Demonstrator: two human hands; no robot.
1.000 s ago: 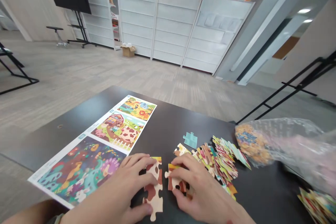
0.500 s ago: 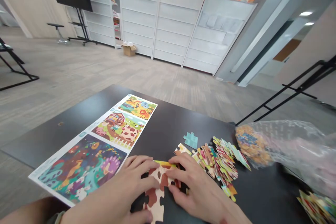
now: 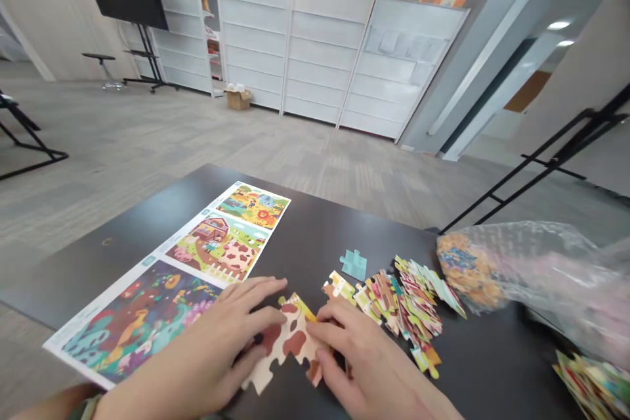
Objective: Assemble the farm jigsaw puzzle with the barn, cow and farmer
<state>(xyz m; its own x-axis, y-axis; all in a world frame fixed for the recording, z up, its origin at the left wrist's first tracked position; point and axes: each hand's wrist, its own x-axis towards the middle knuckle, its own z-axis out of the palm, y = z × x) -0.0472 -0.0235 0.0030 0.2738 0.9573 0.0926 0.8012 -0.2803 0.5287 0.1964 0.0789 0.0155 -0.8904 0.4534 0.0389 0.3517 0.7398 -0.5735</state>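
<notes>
Joined cow-patterned puzzle pieces (image 3: pixel 294 335), cream with brown patches and a yellow edge, lie at an angle on the dark table. My left hand (image 3: pixel 231 335) holds their left side, its fingers bent over the brown patch. On the right side, my right hand (image 3: pixel 361 357) pinches the pieces between thumb and fingers, hiding part of them. Just beyond the right hand is a heap of loose puzzle pieces (image 3: pixel 418 302). A single teal puzzle piece (image 3: pixel 354 264) lies apart from that heap, further back.
A printed picture sheet (image 3: pixel 160 256) with three scenes, one a farm with a cow, lies left on the table (image 3: pixel 325 223). At the right are a clear plastic bag (image 3: pixel 522 262) and another stack of pieces (image 3: pixel 593 380). Black metal stand bars (image 3: pixel 536 167) rise beyond the table's right edge.
The joined cow pieces have turned clockwise, their near end swinging left. My left hand has moved slightly left with them; the right still grips its side. The whole view has shifted a little.
</notes>
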